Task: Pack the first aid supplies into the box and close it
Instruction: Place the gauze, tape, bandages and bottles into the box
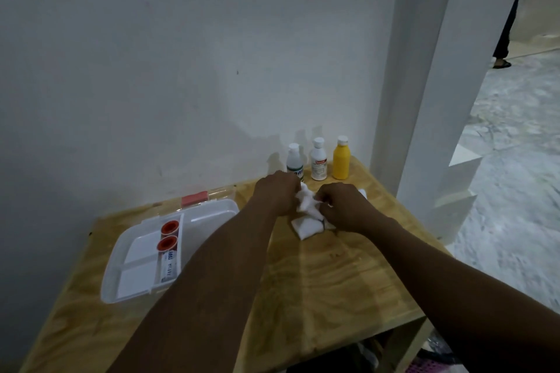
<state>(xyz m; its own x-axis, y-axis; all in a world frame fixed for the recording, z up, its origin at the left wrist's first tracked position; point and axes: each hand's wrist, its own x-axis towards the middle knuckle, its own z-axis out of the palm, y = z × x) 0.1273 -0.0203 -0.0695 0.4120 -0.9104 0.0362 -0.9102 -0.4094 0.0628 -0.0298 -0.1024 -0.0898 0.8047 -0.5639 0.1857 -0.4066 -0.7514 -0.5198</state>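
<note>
A clear plastic first aid box (212,215) lies open at the table's left, with a red latch (195,199) at its far edge. Its tray holds two red tape rolls (169,235) and a white tube (169,269). Right of the box, several white gauze packs (307,222) lie bunched on the wood. My left hand (274,194) grips the pile's upper left. My right hand (345,206) pinches it from the right. Three bottles stand by the wall: one with a green label (294,160), a white one with a red label (318,159) and a yellow one (341,158).
The wooden table (318,281) stands against a white wall, with a white pillar (424,85) just past its right corner. The table's right edge drops to a grey floor. A person's legs (504,36) show far off at the top right.
</note>
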